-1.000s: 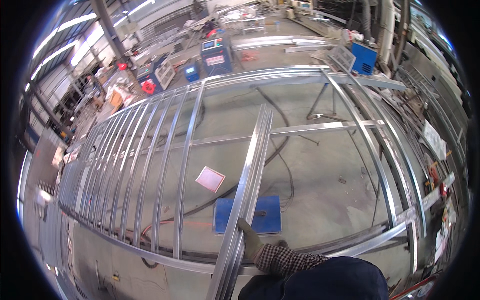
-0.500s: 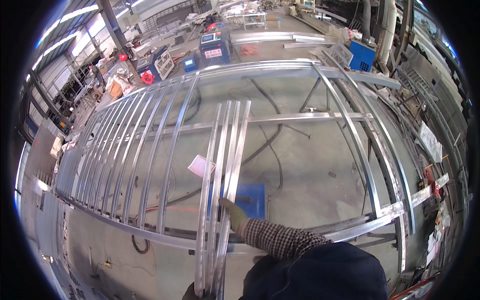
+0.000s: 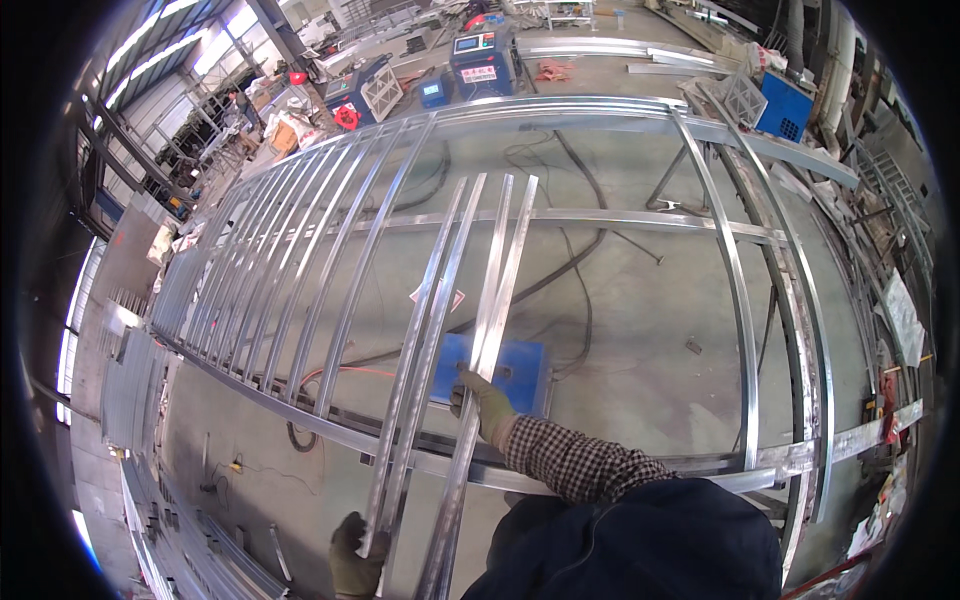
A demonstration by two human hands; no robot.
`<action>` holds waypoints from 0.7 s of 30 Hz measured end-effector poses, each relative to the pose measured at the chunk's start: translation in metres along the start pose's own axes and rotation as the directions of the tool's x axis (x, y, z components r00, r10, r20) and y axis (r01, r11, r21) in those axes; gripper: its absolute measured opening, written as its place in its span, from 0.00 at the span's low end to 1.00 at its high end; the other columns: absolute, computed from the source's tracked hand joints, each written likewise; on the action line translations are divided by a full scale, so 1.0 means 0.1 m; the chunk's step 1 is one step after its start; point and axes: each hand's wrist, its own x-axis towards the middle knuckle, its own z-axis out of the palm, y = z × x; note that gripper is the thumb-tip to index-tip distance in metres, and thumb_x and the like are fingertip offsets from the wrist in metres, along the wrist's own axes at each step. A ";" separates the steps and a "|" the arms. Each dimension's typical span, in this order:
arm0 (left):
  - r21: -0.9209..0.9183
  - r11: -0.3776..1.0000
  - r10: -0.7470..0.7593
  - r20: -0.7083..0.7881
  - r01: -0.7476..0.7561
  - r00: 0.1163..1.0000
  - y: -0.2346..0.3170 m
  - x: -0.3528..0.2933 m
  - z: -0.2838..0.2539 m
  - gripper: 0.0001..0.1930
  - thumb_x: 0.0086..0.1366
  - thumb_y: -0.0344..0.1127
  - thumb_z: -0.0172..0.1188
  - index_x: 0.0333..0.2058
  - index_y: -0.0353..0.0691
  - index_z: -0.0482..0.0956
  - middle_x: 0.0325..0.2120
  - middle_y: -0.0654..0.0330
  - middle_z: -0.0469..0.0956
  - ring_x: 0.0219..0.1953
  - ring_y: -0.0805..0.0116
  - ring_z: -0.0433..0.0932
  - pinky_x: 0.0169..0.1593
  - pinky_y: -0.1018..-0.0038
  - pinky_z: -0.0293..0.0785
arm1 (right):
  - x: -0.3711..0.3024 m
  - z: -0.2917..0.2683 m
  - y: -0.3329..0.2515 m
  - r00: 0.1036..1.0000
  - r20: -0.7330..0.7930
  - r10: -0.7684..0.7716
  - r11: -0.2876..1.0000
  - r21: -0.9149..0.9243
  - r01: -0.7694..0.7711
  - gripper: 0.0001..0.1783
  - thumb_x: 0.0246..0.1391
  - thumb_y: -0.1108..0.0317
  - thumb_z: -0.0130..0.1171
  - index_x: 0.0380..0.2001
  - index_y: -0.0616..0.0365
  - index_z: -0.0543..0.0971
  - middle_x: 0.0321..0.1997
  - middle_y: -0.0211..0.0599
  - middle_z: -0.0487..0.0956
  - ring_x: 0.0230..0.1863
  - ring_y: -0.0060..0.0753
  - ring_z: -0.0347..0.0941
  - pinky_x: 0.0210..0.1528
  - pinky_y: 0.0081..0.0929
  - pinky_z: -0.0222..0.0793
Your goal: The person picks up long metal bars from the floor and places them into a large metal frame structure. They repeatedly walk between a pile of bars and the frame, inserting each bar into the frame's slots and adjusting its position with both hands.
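Observation:
Several long silver metal bars lie lengthwise across a large metal frame in front of me, split into two pairs. My right hand (image 3: 482, 402), in a greenish glove below a checkered sleeve, is wrapped round the right pair of bars (image 3: 505, 270) about midway along. At the near end of the left pair of bars (image 3: 421, 330), my left hand (image 3: 357, 560), in a dark-tipped glove, grips the leftmost bar from its outer side; part of its grip is hidden. The bars rest on the frame's near rail (image 3: 345, 425) and middle rail (image 3: 640, 222).
A row of evenly spaced bars (image 3: 318, 270) spans the frame's left part. Two crosswise bars (image 3: 727, 270) stand at its right. Underneath are a blue panel (image 3: 525, 385) and dark cables (image 3: 575, 265) on the floor. Blue machines (image 3: 482, 68) stand beyond the far rail.
The bars, bunched together before, have parted into two pairs with a gap. My left hand has come further into view at the left pair's end. The whole view has shifted slightly.

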 end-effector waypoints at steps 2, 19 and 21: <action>-0.172 0.969 -0.126 0.282 0.180 0.951 0.41 -0.23 0.26 0.38 0.66 0.36 0.76 0.72 0.38 0.70 0.55 0.52 0.82 0.48 0.64 0.80 0.50 0.65 0.80 | -0.10 -0.14 -0.10 0.997 0.083 0.002 0.998 0.058 -0.007 0.23 0.63 0.55 0.71 0.52 0.59 0.79 0.43 0.37 0.81 0.43 0.36 0.79 0.48 0.37 0.79; -0.335 0.915 0.028 0.608 0.224 0.793 2.02 0.71 1.30 0.45 0.53 0.45 0.83 0.65 0.33 0.71 0.51 0.50 0.83 0.53 0.58 0.84 0.55 0.62 0.81 | -0.16 -0.39 -2.20 0.947 0.238 -0.216 0.926 0.357 0.122 0.22 0.66 0.49 0.65 0.47 0.57 0.80 0.42 0.42 0.83 0.41 0.38 0.79 0.44 0.35 0.79; -0.371 0.907 0.070 0.599 0.200 0.797 2.34 1.10 1.43 0.51 0.54 0.41 0.81 0.70 0.24 0.62 0.57 0.46 0.79 0.57 0.57 0.80 0.61 0.60 0.78 | -0.10 -0.29 -2.55 0.923 0.035 -0.384 0.920 0.096 0.379 0.24 0.65 0.51 0.66 0.53 0.59 0.79 0.45 0.42 0.83 0.44 0.38 0.80 0.47 0.36 0.79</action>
